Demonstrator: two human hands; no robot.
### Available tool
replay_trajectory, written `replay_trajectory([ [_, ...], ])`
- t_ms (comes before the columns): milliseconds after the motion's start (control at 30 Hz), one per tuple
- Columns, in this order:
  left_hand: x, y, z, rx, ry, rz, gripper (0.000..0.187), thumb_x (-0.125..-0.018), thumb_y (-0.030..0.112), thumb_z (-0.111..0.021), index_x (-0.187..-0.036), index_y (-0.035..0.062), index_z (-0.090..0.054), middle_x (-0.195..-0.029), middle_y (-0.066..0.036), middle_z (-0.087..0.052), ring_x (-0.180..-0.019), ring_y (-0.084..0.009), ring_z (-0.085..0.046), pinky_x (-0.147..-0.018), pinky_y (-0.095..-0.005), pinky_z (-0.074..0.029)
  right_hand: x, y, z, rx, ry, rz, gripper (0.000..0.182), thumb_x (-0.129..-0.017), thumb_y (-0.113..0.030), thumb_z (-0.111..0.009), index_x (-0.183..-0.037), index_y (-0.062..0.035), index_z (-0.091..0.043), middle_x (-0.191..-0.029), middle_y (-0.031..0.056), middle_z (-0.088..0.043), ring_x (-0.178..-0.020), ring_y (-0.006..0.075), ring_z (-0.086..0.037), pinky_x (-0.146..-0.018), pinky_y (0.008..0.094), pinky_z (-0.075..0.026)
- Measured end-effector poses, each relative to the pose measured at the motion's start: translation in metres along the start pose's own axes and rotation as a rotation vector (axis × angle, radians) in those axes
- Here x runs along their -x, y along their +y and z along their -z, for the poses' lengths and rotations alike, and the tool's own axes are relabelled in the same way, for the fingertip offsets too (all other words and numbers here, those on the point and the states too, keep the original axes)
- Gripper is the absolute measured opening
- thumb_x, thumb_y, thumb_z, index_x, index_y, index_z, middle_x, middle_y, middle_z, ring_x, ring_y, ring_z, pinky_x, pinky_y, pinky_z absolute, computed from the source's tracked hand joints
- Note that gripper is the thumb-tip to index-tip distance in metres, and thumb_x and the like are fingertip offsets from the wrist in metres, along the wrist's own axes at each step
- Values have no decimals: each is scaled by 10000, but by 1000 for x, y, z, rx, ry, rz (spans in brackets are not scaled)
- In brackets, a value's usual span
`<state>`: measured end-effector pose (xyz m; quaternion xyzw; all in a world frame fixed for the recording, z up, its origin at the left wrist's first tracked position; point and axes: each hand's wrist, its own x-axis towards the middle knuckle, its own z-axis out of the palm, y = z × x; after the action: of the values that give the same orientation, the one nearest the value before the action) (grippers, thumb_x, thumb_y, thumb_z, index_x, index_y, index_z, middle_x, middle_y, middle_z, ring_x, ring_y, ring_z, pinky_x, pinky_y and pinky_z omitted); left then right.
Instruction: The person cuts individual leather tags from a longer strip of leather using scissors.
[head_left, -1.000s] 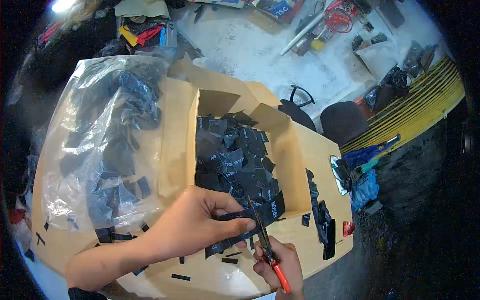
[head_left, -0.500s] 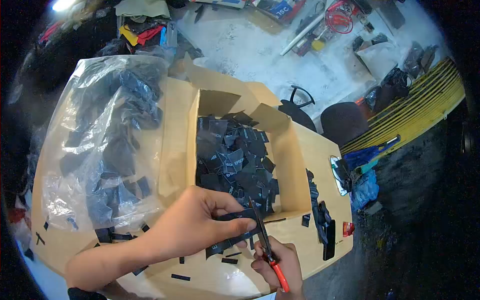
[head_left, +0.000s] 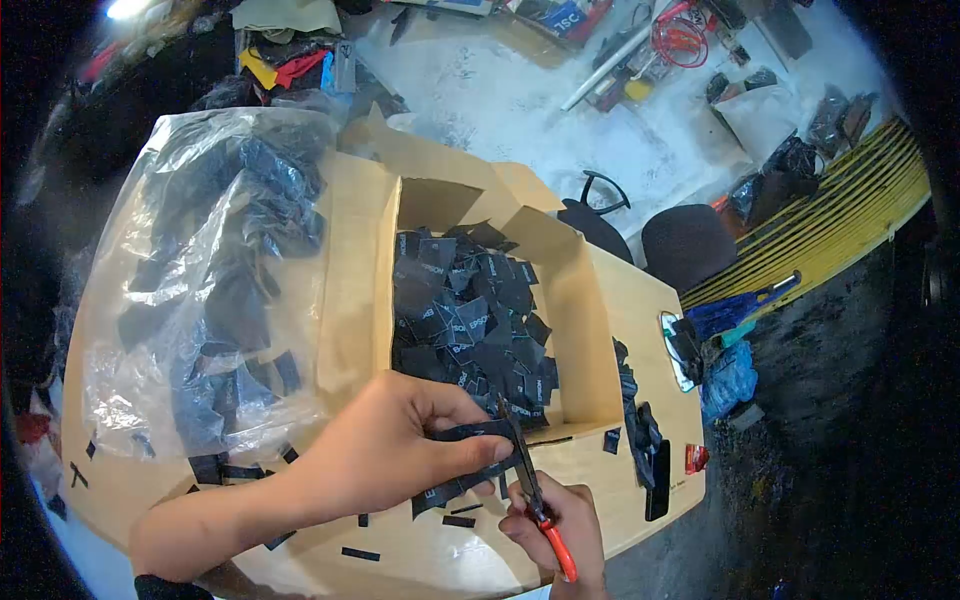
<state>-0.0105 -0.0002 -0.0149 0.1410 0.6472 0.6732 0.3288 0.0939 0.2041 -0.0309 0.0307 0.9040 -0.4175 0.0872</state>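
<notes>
Between the thumb and fingers of my left hand (head_left: 430,440) is a strip of black fabric (head_left: 452,488) with white lettering. My right hand (head_left: 560,530) grips red-handled scissors (head_left: 558,548), their blades pointing up at the right end of the strip. Whether the blades are parted cannot be made out. Just beyond both hands stands an open cardboard box (head_left: 585,340) holding many black fabric pieces (head_left: 470,320), some printed EPSON. Small black offcuts (head_left: 360,554) lie on the table around my hands.
A clear plastic bag (head_left: 210,290) with dark pieces covers the table's left side. Along the right edge are a phone (head_left: 657,480), a bundle of black cloth (head_left: 640,430) and a red packet (head_left: 696,458). A dark chair (head_left: 688,242) stands behind the table.
Both hands, the fabric strip and the scissors stay in almost the same place. Only a slight shift of the scissors and right hand shows.
</notes>
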Motion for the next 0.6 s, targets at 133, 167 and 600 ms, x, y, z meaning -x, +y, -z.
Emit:
replay_trajectory([
  [133,1,1,0,72,-24,-12,165,-827,146,-684,-873,-11,-657,-721,-43,-675,-642,-40,-589,-556,-179,-445,0,3,-1,12,23,8,347,-714,-266,-779,-768,-78,-492,-506,53,-438,-429,172,-431,-471,274,-389],
  [167,1,1,0,110,-32,-9,165,-829,143,-681,-877,-12,-656,-722,-47,-675,-642,-42,-591,-563,-181,-452,-2,1,0,25,20,21,350,-712,-272,-780,-765,-78,-494,-503,55,-437,-426,175,-426,-469,276,-389],
  [600,0,-2,-2,141,-104,-35,168,-890,86,-578,-982,-45,-631,-821,-73,-679,-774,-102,-636,-722,-237,-502,-7,-12,18,-732,158,184,517,-692,-455,-727,-903,-27,-529,-780,58,-543,-634,82,-449,-568,199,-337],
])
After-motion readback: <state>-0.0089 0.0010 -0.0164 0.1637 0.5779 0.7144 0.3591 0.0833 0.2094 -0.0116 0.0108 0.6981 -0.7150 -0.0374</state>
